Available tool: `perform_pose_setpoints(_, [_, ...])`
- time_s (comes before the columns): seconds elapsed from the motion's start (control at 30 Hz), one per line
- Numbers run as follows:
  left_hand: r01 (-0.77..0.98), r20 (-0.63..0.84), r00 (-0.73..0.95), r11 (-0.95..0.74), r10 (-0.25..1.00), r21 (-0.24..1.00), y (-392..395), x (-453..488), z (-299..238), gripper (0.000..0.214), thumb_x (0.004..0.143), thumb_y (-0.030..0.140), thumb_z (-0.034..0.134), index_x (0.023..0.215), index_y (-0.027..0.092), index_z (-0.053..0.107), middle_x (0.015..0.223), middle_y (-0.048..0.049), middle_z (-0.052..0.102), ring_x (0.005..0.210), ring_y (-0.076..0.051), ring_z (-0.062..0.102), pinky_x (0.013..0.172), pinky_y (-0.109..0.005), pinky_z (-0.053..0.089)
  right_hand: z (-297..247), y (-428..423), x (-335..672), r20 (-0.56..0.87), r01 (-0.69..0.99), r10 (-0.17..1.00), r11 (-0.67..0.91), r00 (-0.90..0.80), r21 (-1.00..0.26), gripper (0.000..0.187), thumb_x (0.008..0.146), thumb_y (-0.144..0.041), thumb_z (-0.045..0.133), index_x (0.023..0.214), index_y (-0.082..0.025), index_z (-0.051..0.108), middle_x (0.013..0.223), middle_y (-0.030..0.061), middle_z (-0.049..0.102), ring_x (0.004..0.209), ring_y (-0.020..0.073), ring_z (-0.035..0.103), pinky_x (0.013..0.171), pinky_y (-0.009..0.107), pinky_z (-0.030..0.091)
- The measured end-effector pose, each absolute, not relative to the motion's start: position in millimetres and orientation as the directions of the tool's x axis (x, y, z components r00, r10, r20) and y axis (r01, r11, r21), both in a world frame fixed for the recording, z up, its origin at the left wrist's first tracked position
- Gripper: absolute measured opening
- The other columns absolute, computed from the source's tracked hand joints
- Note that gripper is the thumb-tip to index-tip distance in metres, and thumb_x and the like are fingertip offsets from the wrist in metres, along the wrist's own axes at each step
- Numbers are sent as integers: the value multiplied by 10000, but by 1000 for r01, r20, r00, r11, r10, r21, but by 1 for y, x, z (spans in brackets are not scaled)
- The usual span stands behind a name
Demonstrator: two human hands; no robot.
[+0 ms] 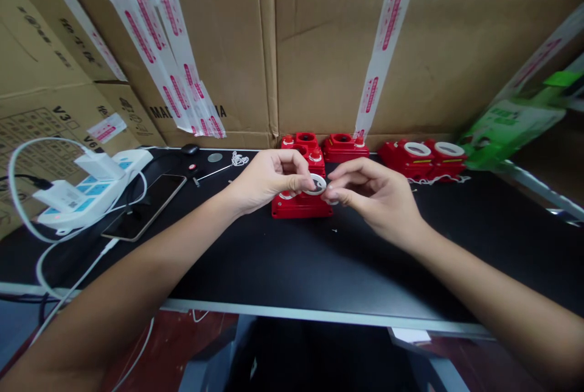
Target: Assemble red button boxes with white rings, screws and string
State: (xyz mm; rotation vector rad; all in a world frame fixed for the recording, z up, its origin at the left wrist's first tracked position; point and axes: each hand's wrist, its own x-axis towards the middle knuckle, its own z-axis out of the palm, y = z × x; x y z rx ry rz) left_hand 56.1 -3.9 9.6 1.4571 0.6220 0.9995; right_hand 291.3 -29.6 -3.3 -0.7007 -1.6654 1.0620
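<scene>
A red plastic block [298, 207] lies on the black table [292, 270] in the middle. Over it my left hand [269, 178] pinches a white ring [318, 184] between thumb and fingers. My right hand [369, 196] meets it from the right, fingertips pressed together on the same ring. Two more red blocks [326, 147] stand behind, against the cardboard. A further pair of red blocks [424, 158] with white rings fitted on top lies at the back right.
A white power strip [91, 191] with chargers and cables sits at the left, a phone [145, 206] beside it. Cardboard boxes [274, 45] wall off the back. A green package [506, 127] leans at the right. Small parts and a white string [238, 159] lie behind my left hand.
</scene>
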Motion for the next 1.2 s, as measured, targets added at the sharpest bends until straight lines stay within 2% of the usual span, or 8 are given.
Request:
perform_pose_setpoints(0.2, [-137, 248, 546, -207, 800, 969, -7, 57, 7, 298, 741, 280, 993, 847, 132, 758, 880, -41, 776, 771, -107, 706, 768, -247, 571, -7, -33, 289, 426, 22, 852, 454, -303, -891, 190, 790, -320, 962, 887, -249, 815, 838, 12, 830, 751, 180, 797, 731, 296, 674])
perform_pose_setpoints(0.33, [-91, 253, 558, -244, 790, 965, -8, 57, 8, 284, 768, 285, 977, 866, 132, 758, 953, -56, 788, 890, -132, 740, 884, -276, 589, -3, -30, 292, 405, 33, 864, 434, -299, -901, 202, 780, -367, 963, 877, -243, 837, 828, 28, 832, 718, 196, 797, 758, 343, 706])
perform_pose_setpoints(0.63, [-87, 298, 577, -305, 761, 948, -5, 56, 11, 259, 825, 305, 931, 952, 141, 777, 940, -69, 791, 896, -157, 748, 891, -316, 595, 3, -25, 297, 382, 57, 871, 418, -309, -907, 186, 830, -360, 931, 969, -261, 856, 876, 41, 838, 770, 197, 803, 799, 342, 701])
perform_pose_setpoints(0.83, [-73, 328, 546, -346, 771, 935, -5, 57, 12, 310, 773, 325, 965, 884, 132, 749, 889, -47, 744, 837, -140, 697, 816, -296, 558, 3, -21, 299, 395, 122, 856, 455, -333, -882, 166, 835, -379, 925, 910, -260, 836, 823, 26, 807, 703, 170, 744, 728, 307, 649])
perform_pose_setpoints(1.03, [-63, 387, 542, -423, 746, 904, -4, 60, 7, 293, 798, 343, 941, 888, 139, 751, 945, -60, 741, 882, -160, 704, 851, -325, 555, 3, -17, 300, 396, 144, 834, 478, -385, -867, 224, 841, -444, 908, 846, -243, 808, 892, 42, 768, 802, 189, 705, 757, 310, 588])
perform_pose_setpoints(1.2, [-27, 453, 437, -492, 777, 870, -8, 63, 2, 250, 830, 347, 919, 919, 155, 784, 948, -55, 752, 898, -169, 713, 870, -324, 564, 0, -18, 299, 335, 139, 859, 413, -388, -900, 242, 892, -459, 862, 885, -228, 789, 799, 28, 736, 704, 156, 652, 651, 272, 552])
